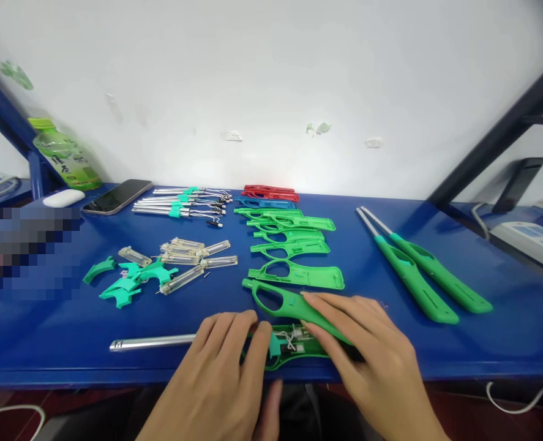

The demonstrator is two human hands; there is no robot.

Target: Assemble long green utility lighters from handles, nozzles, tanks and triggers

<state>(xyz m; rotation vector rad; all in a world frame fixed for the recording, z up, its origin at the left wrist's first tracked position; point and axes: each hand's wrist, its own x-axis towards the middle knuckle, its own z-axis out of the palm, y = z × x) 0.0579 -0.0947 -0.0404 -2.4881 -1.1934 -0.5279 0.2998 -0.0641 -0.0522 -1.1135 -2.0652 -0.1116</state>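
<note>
Near the table's front edge lies an open green lighter half (299, 355), with white wires, a clear part and a teal trigger (275, 348) inside. Its silver metal tube (154, 342) points left. My left hand (228, 355) is closed over the tube end of this half, its fingers covering the joint. A second green casing half (294, 303), outer side up, is pinched in my right hand (367, 343), between thumb and fingers. It is tilted just above and behind the open half. The right hand hides the far end of both halves.
Several green casing halves (299, 275) lie behind, with blue (271, 203) and red ones (271, 193). To the left are clear fuel tanks (183, 278), teal triggers (122, 291), metal tubes (161, 209), a phone (117, 196) and a bottle (67, 156). Two assembled lighters (418, 282) lie right.
</note>
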